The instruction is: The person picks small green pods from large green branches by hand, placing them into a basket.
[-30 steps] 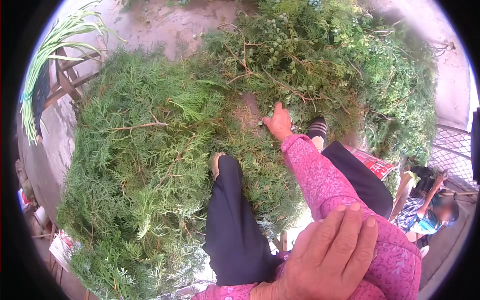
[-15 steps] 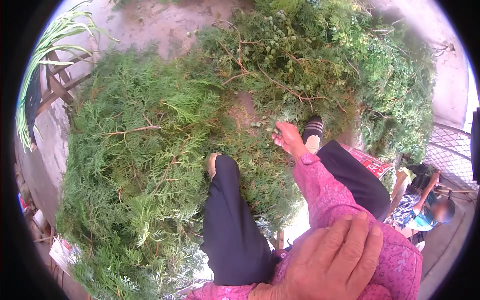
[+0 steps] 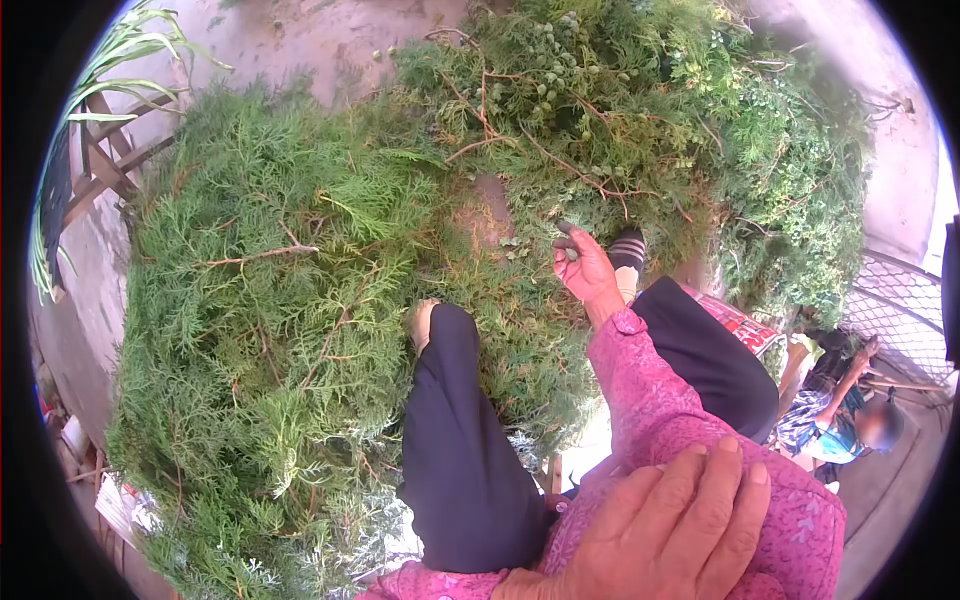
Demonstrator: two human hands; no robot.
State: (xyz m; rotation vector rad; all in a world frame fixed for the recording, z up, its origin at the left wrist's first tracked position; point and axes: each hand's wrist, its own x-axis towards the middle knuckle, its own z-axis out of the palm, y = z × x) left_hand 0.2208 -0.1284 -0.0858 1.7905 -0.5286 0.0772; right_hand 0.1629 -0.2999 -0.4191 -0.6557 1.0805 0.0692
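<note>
My right hand (image 3: 588, 272), in a pink patterned sleeve, is raised over the cut greenery between my feet. Its curled fingers hold a small grey-green cone (image 3: 571, 254), partly covered by the fingers. My left hand (image 3: 660, 525) lies flat across my right upper sleeve (image 3: 690, 430), fingers stretched out and holding nothing. Feathery evergreen branches (image 3: 270, 300) are heaped on the left. More branches with clusters of round green cones (image 3: 555, 75) lie ahead of my right hand, a bare brown twig (image 3: 570, 172) across them.
My dark-trousered legs (image 3: 455, 450) reach into the greenery, with a striped sock (image 3: 627, 250) beside my right hand. At right are a red printed sack (image 3: 735, 325), a wire mesh (image 3: 895, 305) and another person (image 3: 835, 425). A wooden frame (image 3: 105, 165) with long green leaves stands at upper left.
My right hand has turned and lifted slightly away from the greenery, bringing the small cone into clearer view. My left hand stays resting on the sleeve.
</note>
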